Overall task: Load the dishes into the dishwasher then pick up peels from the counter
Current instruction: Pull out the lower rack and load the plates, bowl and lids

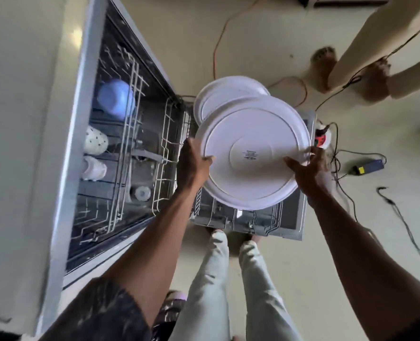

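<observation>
White plate (251, 134), underside showing, is held above the pulled-out lower rack (253, 223) of the dishwasher (81, 99), left grip (195, 163) and right grip (310, 168) each curled round its rim; a second plate (225, 94) shows just behind it.

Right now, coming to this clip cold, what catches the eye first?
A big white plate, underside toward the camera, fills the centre, gripped at its rim by the left hand and right hand above the pulled-out rack. A second plate shows just behind it. At left, a blue bowl sits inside the open dishwasher.
</observation>
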The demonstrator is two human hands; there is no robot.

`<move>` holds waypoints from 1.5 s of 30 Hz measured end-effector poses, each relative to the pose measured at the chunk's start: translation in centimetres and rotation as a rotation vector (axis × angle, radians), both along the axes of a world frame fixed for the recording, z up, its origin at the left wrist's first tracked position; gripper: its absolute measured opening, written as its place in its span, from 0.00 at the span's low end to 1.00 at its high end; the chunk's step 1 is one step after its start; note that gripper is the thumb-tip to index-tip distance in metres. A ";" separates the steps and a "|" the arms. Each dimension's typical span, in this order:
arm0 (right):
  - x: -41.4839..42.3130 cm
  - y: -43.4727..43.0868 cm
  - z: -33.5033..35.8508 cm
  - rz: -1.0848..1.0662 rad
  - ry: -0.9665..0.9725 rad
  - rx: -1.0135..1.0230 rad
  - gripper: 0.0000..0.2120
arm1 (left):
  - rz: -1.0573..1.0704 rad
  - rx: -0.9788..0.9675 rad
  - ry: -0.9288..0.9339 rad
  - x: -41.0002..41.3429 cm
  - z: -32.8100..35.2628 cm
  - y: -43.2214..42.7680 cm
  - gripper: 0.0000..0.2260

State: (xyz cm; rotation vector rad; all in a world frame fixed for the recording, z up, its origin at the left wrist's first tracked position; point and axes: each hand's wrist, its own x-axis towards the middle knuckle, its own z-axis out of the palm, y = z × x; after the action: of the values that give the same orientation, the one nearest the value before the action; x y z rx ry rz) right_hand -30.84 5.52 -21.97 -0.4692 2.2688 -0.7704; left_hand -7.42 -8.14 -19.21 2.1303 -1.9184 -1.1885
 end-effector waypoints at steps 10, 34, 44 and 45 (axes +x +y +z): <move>-0.9 -10.2 -9.6 0.130 0.078 -0.012 0.29 | 0.237 -0.073 0.207 0.3 -9.1 -10.9 0.22; -0.9 -17.2 -15.9 0.287 0.260 0.109 0.36 | 0.221 -0.140 0.240 1.3 -18.4 -19.1 0.28; -0.9 -18.0 -16.7 0.158 0.152 0.029 0.41 | 0.249 -0.143 0.260 0.7 -20.6 -21.3 0.31; -0.9 -18.0 -16.8 0.170 0.151 0.035 0.42 | 0.243 -0.154 0.266 0.7 -20.9 -21.4 0.30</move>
State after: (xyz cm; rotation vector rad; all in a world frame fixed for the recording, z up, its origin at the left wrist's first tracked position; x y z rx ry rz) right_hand -31.71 -12.53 -38.78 -0.7148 2.3401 -0.6276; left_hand -6.70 -29.51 -40.09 1.9452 -1.5388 -1.1658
